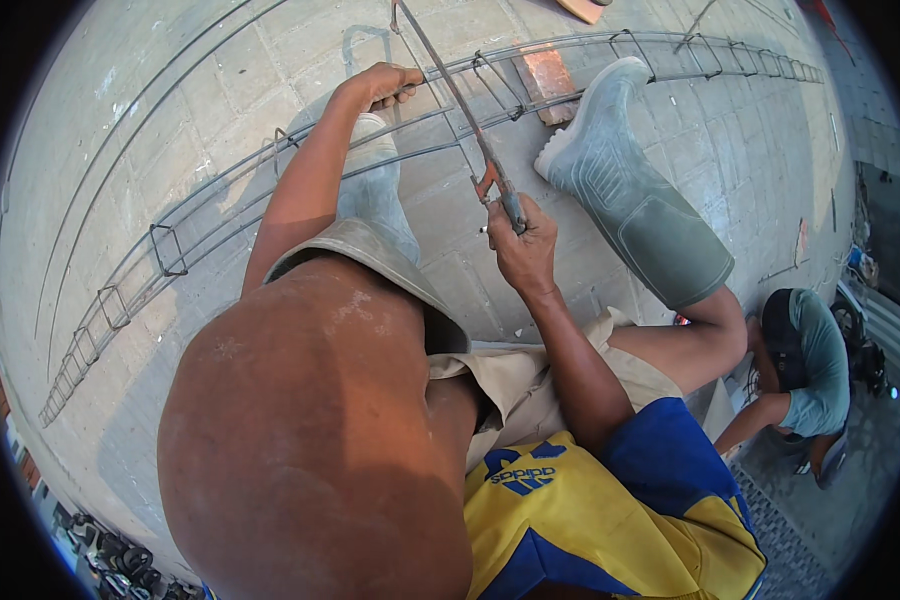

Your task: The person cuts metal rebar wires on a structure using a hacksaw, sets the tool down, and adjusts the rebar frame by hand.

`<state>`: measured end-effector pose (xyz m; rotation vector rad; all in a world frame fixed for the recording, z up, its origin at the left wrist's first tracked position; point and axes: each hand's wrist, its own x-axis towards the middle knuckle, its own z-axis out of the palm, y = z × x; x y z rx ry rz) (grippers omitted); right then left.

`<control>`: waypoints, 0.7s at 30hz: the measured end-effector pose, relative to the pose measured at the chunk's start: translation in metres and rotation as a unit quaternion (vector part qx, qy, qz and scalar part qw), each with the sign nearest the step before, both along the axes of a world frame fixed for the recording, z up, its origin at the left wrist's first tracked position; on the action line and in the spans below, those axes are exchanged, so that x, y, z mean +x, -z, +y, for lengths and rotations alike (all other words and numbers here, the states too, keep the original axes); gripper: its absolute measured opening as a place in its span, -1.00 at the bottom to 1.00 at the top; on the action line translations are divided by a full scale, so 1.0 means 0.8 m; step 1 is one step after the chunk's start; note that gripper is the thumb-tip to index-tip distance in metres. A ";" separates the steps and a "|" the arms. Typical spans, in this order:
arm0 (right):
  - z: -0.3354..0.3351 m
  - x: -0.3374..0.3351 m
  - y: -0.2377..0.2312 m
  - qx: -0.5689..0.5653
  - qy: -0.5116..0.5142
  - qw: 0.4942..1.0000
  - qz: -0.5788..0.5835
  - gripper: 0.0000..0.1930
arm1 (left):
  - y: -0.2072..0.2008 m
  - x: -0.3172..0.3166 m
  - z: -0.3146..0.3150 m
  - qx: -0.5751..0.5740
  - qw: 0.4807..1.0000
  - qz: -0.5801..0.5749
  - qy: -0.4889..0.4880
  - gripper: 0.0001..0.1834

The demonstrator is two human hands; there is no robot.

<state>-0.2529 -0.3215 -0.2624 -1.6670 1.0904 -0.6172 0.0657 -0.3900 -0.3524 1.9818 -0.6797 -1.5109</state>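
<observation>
A long reinforcement cage (410,157) of thin steel bars with square stirrups curves across the paving in front of me. My left hand (388,86) is closed round one of its bars, above my left boot. In my right hand (526,245) is the handle of a hacksaw (457,97), its fingers wrapped round the grip. The saw's frame slants away over the cage, crossing the bars just right of my left hand. A small white stick pokes out by my right fingers, too small to name for sure. Where the blade meets steel is hard to make out.
Under the cage lies a reddish brick (544,72), beside my right rubber boot (635,185). My left boot (380,195) stands beneath the bars. Loose long bars (118,160) lie at the left. Another person (818,350) bends over at the right, near a motorbike.
</observation>
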 end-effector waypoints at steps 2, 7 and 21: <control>-0.001 -0.001 -0.001 -0.012 -0.004 1.000 0.003 -0.81 | 0.003 0.003 -0.001 -0.006 1.000 -0.002 0.010 -0.70; -0.005 0.011 -0.008 -0.047 -0.021 0.999 -0.002 -0.83 | 0.008 0.009 0.000 -0.009 1.000 0.005 0.030 -0.65; -0.034 0.044 0.041 0.028 -0.002 0.999 -0.036 -0.88 | 0.011 0.015 0.020 -0.120 0.991 -0.055 -0.030 -0.58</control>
